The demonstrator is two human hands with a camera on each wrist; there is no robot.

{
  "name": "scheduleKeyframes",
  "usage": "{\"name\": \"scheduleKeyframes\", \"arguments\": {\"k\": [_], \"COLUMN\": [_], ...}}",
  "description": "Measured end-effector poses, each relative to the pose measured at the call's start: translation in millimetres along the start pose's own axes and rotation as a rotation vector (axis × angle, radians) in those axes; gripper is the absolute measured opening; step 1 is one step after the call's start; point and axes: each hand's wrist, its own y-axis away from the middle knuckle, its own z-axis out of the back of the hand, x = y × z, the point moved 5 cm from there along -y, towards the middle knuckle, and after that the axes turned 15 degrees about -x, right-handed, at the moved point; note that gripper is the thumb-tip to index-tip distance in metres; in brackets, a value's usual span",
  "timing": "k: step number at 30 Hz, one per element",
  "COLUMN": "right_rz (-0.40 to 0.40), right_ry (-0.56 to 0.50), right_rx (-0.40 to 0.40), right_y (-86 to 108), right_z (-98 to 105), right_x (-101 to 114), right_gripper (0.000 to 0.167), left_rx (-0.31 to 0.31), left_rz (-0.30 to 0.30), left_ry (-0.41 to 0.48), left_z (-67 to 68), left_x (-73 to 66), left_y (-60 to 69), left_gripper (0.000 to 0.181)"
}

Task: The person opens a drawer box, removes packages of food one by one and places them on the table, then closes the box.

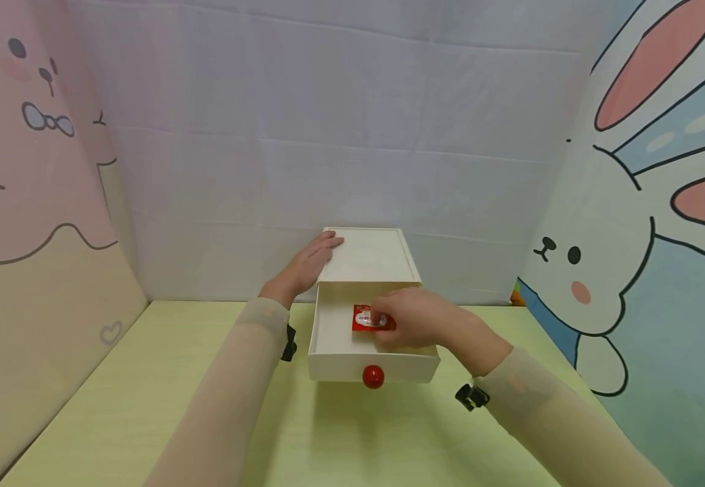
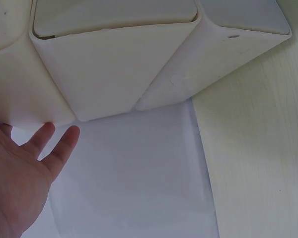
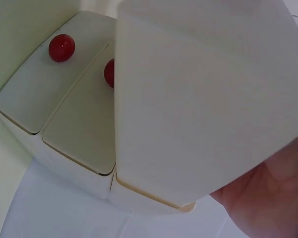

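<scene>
A white drawer unit [image 1: 367, 253] stands on the table, its top drawer [image 1: 343, 367] pulled out toward me by a red round knob [image 1: 373, 377]. Inside lies a small red packet [image 1: 361, 326] with a white printed label. My right hand [image 1: 416, 316] reaches into the drawer and pinches the packet between thumb and fingers; in the right wrist view the drawer wall [image 3: 208, 114] hides the fingertips. My left hand [image 1: 308, 262] rests on the unit's upper left edge, fingers extended. In the left wrist view that hand [image 2: 25, 173] shows spread fingers against the white casing [image 2: 114, 69].
Two lower drawers with red knobs [image 3: 62, 48] sit closed under the pulled-out one. A pale green table [image 1: 206, 379] carries the unit. Behind hangs a white cloth [image 1: 340, 135]; cartoon-printed panels [image 1: 602, 270] flank both sides.
</scene>
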Motion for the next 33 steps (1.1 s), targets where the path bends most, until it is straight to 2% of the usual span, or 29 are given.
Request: {"name": "scheduleKeyframes", "arguments": {"k": [7, 14, 21, 33], "right_rz": [0.091, 0.107, 0.058, -0.049], "right_ry": [-0.001, 0.009, 0.002, -0.064], "right_rx": [-0.176, -0.351, -0.384, -0.429], "right_y": [6.5, 11.8, 15.3, 20.5], "right_z": [14.2, 26.7, 32.3, 39.2], "right_x": [-3.4, -7.3, -15.0, -28.8], "right_gripper": [0.002, 0.008, 0.014, 0.013], "left_rx": [0.012, 0.020, 0.019, 0.021], "left_rz": [-0.015, -0.024, -0.024, -0.008], "left_ry": [0.006, 0.013, 0.013, 0.011], "left_z": [-0.1, -1.9, -2.6, -2.7], "left_x": [-1.5, 0.1, 0.4, 0.3], "left_y": [0.3, -1.2, -1.4, -2.9], "left_gripper": [0.058, 0.058, 0.058, 0.059]}}
